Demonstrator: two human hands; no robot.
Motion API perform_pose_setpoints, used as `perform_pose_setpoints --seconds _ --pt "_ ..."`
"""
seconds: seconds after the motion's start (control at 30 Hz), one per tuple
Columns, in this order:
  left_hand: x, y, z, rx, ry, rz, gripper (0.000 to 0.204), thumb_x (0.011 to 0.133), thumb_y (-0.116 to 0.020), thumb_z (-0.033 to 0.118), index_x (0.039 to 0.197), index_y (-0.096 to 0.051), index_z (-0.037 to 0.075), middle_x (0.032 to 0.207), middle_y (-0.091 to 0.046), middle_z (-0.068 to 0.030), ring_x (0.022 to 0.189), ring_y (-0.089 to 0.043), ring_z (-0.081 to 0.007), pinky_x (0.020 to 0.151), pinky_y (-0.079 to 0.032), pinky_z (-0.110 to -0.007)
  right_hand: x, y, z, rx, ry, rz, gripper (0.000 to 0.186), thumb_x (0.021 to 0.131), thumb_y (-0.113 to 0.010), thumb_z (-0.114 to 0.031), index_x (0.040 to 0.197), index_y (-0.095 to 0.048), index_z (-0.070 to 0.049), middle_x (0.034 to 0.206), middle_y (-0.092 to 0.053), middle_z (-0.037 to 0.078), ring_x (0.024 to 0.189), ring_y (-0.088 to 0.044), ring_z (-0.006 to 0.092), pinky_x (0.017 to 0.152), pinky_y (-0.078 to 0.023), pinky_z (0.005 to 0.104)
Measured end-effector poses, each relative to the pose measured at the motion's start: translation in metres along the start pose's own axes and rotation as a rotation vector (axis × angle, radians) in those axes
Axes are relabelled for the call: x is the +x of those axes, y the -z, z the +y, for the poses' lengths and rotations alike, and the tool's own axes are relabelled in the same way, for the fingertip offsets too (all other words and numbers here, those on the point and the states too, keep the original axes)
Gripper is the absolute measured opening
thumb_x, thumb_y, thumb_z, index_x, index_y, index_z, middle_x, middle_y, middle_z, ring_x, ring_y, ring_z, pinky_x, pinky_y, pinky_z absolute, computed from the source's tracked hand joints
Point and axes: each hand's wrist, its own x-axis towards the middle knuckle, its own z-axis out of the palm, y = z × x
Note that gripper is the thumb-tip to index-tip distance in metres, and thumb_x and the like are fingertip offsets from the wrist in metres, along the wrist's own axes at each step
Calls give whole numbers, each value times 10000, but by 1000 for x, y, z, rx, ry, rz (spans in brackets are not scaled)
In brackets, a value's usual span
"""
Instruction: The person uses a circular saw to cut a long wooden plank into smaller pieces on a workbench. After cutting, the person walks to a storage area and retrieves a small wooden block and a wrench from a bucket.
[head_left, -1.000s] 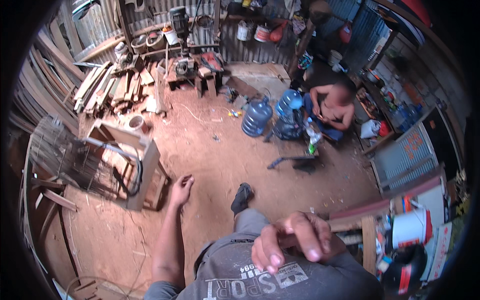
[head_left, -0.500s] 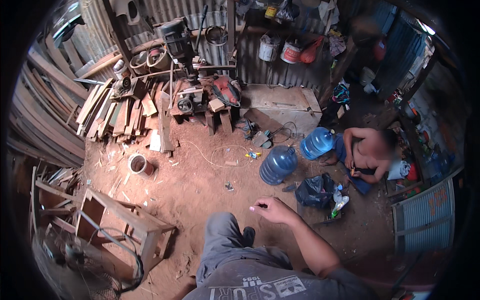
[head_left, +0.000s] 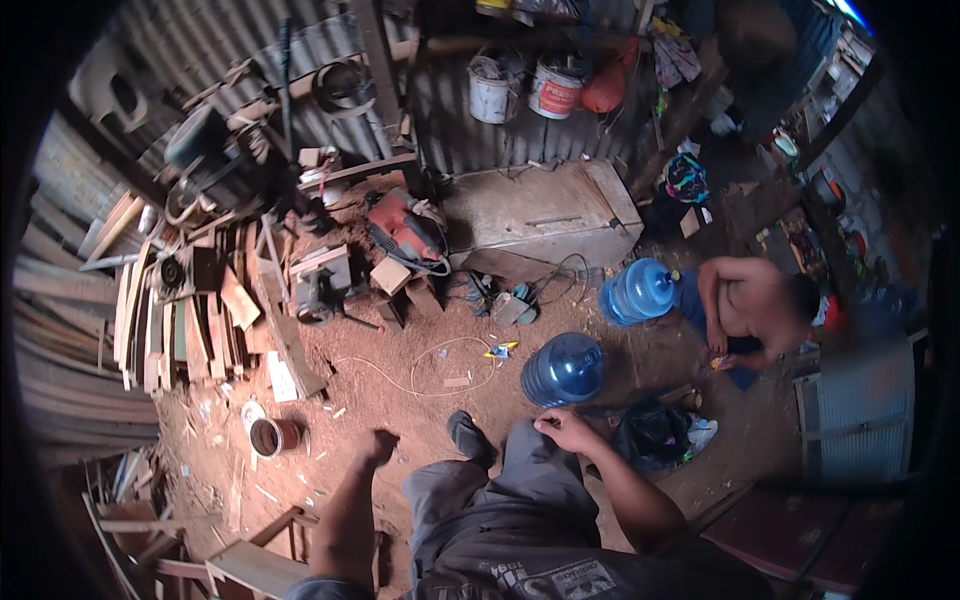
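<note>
A: Hands first, quick. What have you got?

B: Nothing. My left hand (head_left: 378,445) hangs out over the red dirt floor (head_left: 400,400), curled into a loose fist, holding nothing. My right hand (head_left: 563,428) rests at my thigh on the grey trousers (head_left: 520,500), fingers bent, also not gripping anything.

A: Nearest things?

B: My dark shoe (head_left: 468,437) sits between the two hands, planted on the dirt. A blue water jug (head_left: 562,368) lies just beyond my right hand, and a second blue water jug (head_left: 638,291) is further off, beside a seated person (head_left: 755,310). A black bag (head_left: 650,432) sits just right of my right hand. Near my left hand there's a small open can (head_left: 270,436).

A: Risks?

B: Tripping, mostly, I'd say. A thin pale cord (head_left: 420,372) loops across the floor right ahead of my shoe, and small wood offcuts are scattered around it; a foot could catch. The near jug lies on its side, so a knock could roll it toward the seated person. Left side is tight: stacked planks (head_left: 180,330) and a wooden frame (head_left: 250,555) by my left arm, easy to bang into. Further out, a red power saw (head_left: 405,230) sits on the floor with its cable trailing, another snag.
</note>
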Motion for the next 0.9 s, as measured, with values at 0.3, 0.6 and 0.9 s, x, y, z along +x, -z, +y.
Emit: perform_pose_setpoints --seconds 0.3,0.6,0.9 --pt "290 86 101 -462 -19 7 293 969 -641 382 1017 -780 129 951 -770 -117 917 -745 -311 789 -572 -403 170 24 38 382 -184 61 370 997 -695 -337 1177 -715 -14 1065 -762 119 992 -713 196 892 -541 338" --pt "587 36 155 -93 166 -374 423 990 -613 468 1015 -710 57 972 -723 -223 964 -694 -443 843 -548 -533 329 57 163 499 -444 112 367 1023 -646 -400 1055 -714 -41 840 -690 3 776 -640 95 708 -493 279" --pt "787 0 201 -31 57 -165 539 910 -712 429 1325 -640 92 1367 -593 -207 1337 -511 -419 1104 -441 -501 550 323 255 -449 -146 954 571 953 -701 -334 1373 -560 27 1403 -553 299 1320 -495 472 1129 -380 546"
